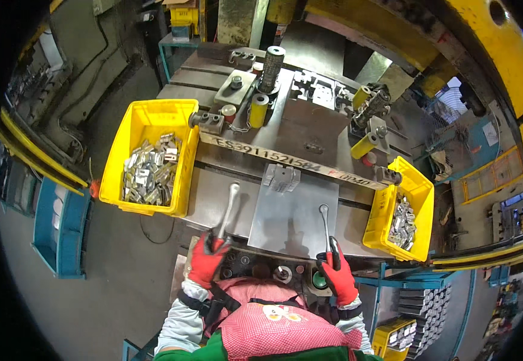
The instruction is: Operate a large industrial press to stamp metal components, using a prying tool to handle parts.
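Wrapped in a red and black glove, my left hand (208, 262) is closed on the dark handle of a slim metal tool with a rounded end (231, 198). My right hand (338, 278), gloved alike, grips the handle of a second such tool (324, 219). Both tools point away from me over the press bed; their exact kind I cannot make out. Beyond and between their tips, a small cluster of grey metal parts (281, 178) rests on a smooth metal plate (294, 218), in front of the die (309, 129).
A yellow bin of metal parts (191, 168) stands at the left, another yellow bin (425, 234) at the right. Upright posts (272, 69) and yellow cylinders (258, 111) rise from the die. Control buttons (282, 274) sit below the bed's front edge.
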Motion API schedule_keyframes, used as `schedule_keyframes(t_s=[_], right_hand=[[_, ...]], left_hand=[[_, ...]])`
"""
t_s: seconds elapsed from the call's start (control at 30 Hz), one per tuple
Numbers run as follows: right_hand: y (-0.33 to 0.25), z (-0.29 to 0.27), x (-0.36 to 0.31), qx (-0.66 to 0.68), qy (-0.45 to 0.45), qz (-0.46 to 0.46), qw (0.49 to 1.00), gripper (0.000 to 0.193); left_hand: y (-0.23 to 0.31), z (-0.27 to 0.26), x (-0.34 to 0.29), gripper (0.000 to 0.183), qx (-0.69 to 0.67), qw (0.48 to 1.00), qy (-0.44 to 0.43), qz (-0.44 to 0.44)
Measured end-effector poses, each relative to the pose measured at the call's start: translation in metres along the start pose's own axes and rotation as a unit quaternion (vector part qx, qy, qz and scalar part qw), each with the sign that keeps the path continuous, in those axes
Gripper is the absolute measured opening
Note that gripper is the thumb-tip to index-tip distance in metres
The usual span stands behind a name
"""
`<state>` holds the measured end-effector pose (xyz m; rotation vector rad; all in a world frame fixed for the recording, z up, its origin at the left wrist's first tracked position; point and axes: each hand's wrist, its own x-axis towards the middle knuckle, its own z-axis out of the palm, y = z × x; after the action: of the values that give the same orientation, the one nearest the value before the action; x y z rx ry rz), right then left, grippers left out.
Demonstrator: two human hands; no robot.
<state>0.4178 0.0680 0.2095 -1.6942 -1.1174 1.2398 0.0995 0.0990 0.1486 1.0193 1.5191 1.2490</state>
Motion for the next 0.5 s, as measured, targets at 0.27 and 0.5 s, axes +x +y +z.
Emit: schedule_keyframes(t_s=[0.27,0.5], right_hand=[[-0.022,0.041,0.054,0.019,-0.108,-0.092,0.990,0.061],[-0.031,0.066,0.090,0.174,-0.129,0.012,0.976,0.054]], left_hand=[[0.029,0.014,0.012,0.031,0.112,0.989,-0.100,-0.013],[0.001,-0.003,0.004,0.024,0.044,0.996,-0.060,-0.055]])
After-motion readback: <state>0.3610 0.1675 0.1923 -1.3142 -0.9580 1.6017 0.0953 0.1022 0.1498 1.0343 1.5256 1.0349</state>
